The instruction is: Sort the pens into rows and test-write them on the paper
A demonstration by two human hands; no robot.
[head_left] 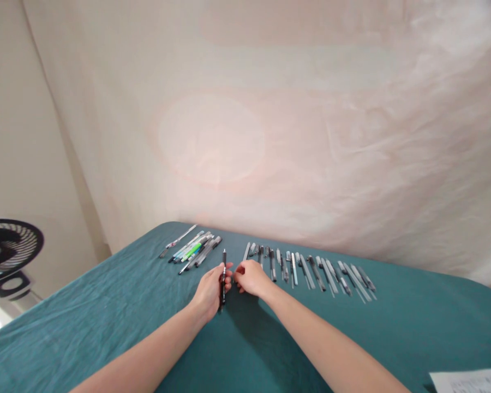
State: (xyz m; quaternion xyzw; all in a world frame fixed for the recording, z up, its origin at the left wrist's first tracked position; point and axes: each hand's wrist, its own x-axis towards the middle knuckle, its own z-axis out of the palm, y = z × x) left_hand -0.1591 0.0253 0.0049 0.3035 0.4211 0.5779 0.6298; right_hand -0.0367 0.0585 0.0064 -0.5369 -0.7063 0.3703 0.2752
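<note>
My left hand [210, 290] is closed around a dark pen [223, 275], which stands nearly upright in the view with its tip end pointing away from me. Close beside it, my right hand [251, 277] has its fingers pinched together low over the cloth; what they hold, if anything, is hidden. Just behind the right hand lies a pale grey pen [246, 251], partly covered by it. From there a row of pens and separated caps and barrels [306, 270] runs off to the right. Left of my hands is a loose pile of pens [196, 251], one bright green.
A green cloth [118, 322] covers the table, whose far edge meets a pale hanging sheet [245, 120]. At the far left stands a black fan [8, 248]. A sheet of paper with writing [470, 381] lies at the near right corner.
</note>
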